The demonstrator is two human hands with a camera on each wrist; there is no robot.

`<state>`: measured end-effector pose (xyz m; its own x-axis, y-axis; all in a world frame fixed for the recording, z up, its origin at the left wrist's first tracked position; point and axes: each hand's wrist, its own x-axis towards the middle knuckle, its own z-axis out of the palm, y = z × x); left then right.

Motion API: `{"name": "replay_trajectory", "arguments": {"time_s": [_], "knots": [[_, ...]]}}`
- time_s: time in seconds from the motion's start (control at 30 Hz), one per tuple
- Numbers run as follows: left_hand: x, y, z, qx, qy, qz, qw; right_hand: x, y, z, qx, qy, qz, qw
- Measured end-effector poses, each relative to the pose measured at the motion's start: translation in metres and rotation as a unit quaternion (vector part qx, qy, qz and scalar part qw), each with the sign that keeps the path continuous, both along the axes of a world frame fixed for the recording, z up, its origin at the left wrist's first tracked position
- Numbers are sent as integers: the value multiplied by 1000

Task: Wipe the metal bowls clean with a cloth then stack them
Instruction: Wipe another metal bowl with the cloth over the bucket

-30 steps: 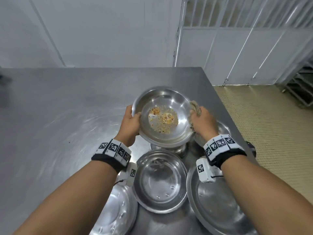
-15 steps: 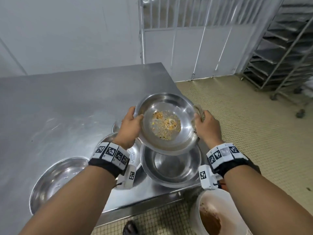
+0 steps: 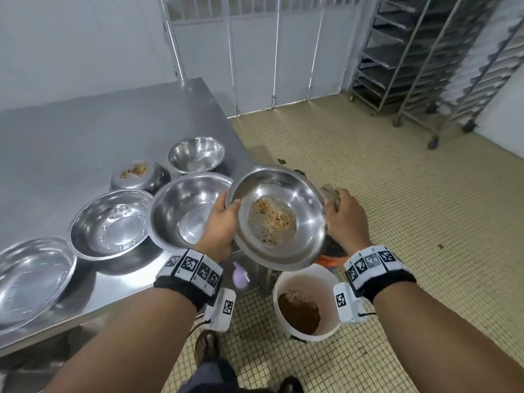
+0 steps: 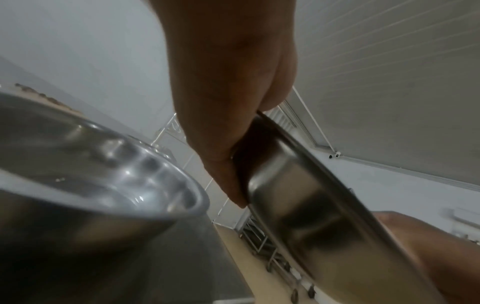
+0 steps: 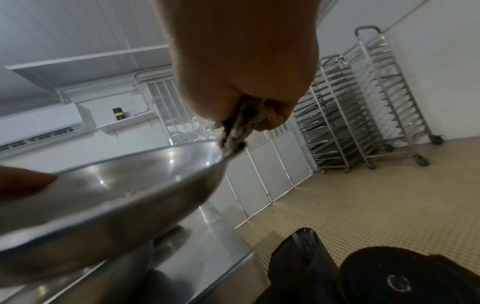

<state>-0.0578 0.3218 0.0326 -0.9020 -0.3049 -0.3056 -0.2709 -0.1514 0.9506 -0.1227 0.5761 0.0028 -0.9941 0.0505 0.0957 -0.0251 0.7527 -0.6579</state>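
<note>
Along the tabletop's (image 3: 85, 131) near edge, running toward its right corner, sit a wide shallow bowl (image 3: 31, 279), a dimpled bowl (image 3: 110, 222) and a deep bowl (image 3: 187, 208); behind them an upturned bowl (image 3: 140, 177) carries crumbs, with a small bowl (image 3: 195, 154) beside it. Just past the right edge, the left hand (image 3: 219, 228) grips the dirty bowl (image 3: 279, 217) by its rim, thumb inside, held tilted above a white bucket (image 3: 307, 302) on the floor. The right hand (image 3: 344, 219) is curled round a cloth (image 5: 233, 127) touching the bowl's opposite rim
</note>
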Motion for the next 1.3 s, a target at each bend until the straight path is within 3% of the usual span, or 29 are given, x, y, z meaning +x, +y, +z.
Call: {"name": "replay_trajectory", "arguments": {"time_s": [0.07, 0.37, 0.57, 0.87, 1.2, 1.3], "knots": [[7, 18, -7, -11, -2, -14, 1000, 10, 14, 0, -70, -29, 22, 997], [14, 68, -31, -101, 0, -82, 991, 28, 44, -18, -178, -42, 32, 983], [9, 80, -28, -104, 13, -98, 990, 19, 51, -19, -102, -27, 62, 993], [4, 88, -18, -156, 40, -142, 977, -10, 34, -12, -22, 93, 161, 982], [-6, 82, -6, -163, 68, -110, 978, -2, 22, -27, 41, -18, 255, 966], [-7, 82, -8, -164, 71, -116, 977, -15, 23, -16, -7, 68, 198, 978]]}}
